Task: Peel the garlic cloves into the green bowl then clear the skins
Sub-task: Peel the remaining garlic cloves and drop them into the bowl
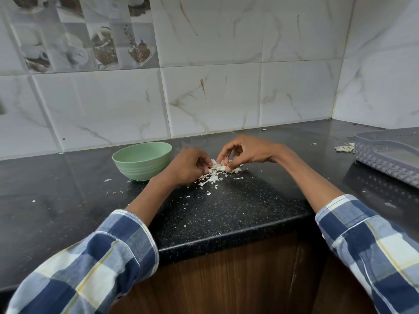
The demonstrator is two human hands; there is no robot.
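Head: hands [213,160] pinching garlic skins [215,172].

Both your arms reach forward and angle inward, so your hands meet close together with a small gap between them. Your checked sleeves [95,264] are pushed back, leaving forearms and wrists bare. Your left hand [189,165] lies low, knuckles up, its fingers curled inward toward the right; whether it holds anything cannot be told. Your right hand [246,151] arches higher with the wrist raised, its fingers bent downward, thumb and fingertips [227,169] drawn together in a pinching grip.
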